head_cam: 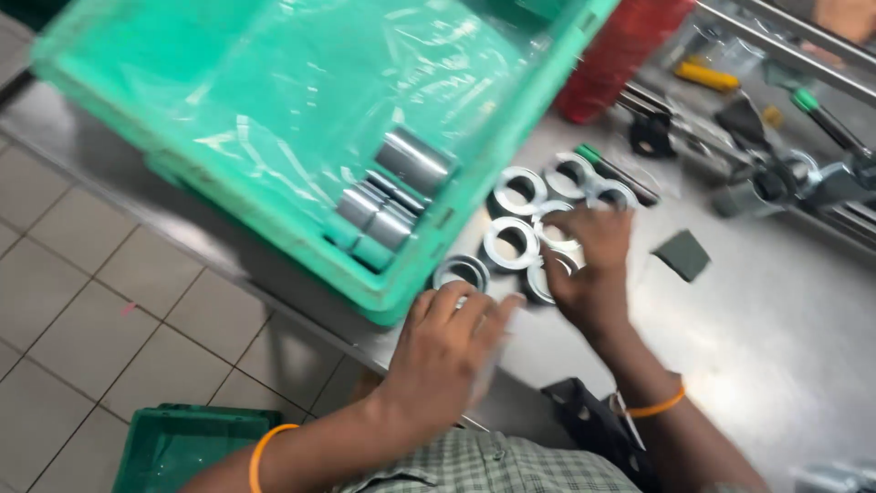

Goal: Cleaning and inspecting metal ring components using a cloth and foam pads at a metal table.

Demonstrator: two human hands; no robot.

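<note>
Several short silver metal rings (513, 239) stand on end in a cluster on the steel table (766, 338), just right of a green crate. My right hand (589, 265) lies over the near right part of the cluster, fingers spread on the rings; whether it grips one is blurred. My left hand (449, 351) hovers at the table's front edge, fingers curled, just below one ring (462, 270); nothing is visible in it. Both wrists carry orange bands.
The big green crate (383, 292), lined with clear plastic, holds several silver metal sleeves (391, 196) in its near corner. A red container (616, 55), a dark green pad (683, 254), tools and rails lie at the back right. A smaller green crate (182, 443) sits on the tiled floor.
</note>
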